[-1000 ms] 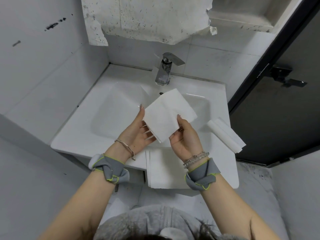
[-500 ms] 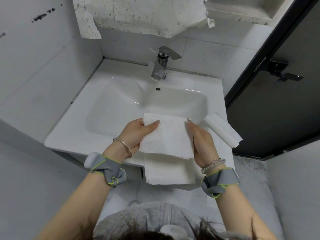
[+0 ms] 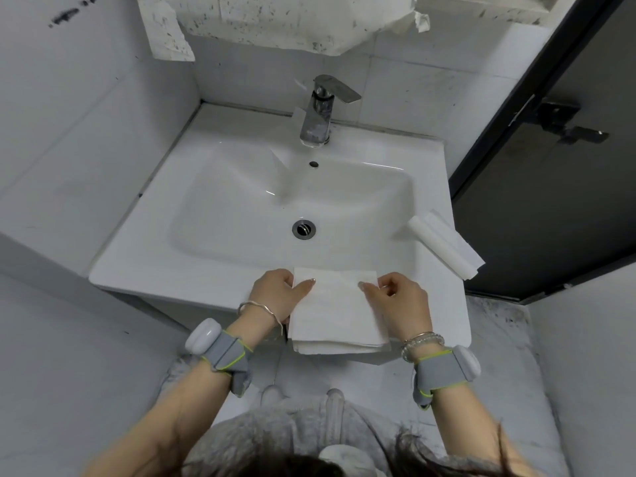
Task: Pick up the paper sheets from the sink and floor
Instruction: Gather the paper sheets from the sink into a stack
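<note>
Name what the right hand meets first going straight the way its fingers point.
The right hand points leftward across the stack of paper sheets it holds; it would likely meet the left hand first.

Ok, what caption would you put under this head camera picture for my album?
Left hand and right hand hold a paper sheet atop a paper pile at the sink's front rim.

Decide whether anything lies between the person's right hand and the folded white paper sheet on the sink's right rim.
Nothing visible does. The right hand holds the flat white paper stack at the front rim; the folded white paper sheet lies apart on the white ceramic sink, bare rim between.
</note>
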`<state>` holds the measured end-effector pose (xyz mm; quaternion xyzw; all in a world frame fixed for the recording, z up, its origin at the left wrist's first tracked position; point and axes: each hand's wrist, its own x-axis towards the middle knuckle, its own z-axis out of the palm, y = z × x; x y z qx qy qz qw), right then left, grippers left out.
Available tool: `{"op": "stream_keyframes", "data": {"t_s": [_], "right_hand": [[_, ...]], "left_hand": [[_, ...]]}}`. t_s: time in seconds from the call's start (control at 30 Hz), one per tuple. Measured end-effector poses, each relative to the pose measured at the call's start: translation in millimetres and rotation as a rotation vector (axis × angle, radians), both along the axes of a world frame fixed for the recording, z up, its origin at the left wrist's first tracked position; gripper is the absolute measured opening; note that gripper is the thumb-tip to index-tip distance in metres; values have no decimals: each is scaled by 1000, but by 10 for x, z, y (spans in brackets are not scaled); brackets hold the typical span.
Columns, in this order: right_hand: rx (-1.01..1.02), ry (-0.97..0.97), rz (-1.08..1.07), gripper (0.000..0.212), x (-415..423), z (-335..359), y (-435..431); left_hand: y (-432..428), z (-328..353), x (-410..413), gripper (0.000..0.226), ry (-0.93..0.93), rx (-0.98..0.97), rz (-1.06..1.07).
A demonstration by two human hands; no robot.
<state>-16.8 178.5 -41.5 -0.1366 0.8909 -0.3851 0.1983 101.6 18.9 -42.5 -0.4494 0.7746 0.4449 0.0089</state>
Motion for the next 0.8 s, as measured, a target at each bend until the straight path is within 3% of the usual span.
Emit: {"op": "stream_keyframes", "data": {"t_s": [0.2,0.37,0.6,0.8], "right_hand": [[131,147,1,30,9,-136,69],[161,136,30,35,-31,-101,48],[27,29,40,29,-127,-15,-22],[-119,123,100,8,-300,239,-338]], "left_hand": [[33,-24,72,45,-174,-146,-164],[-53,1,86,49,-278,-238,-121],[-99,17,50,34,-146,-204,-50],[-291,143,-35,28,16,-188,-15]]}}
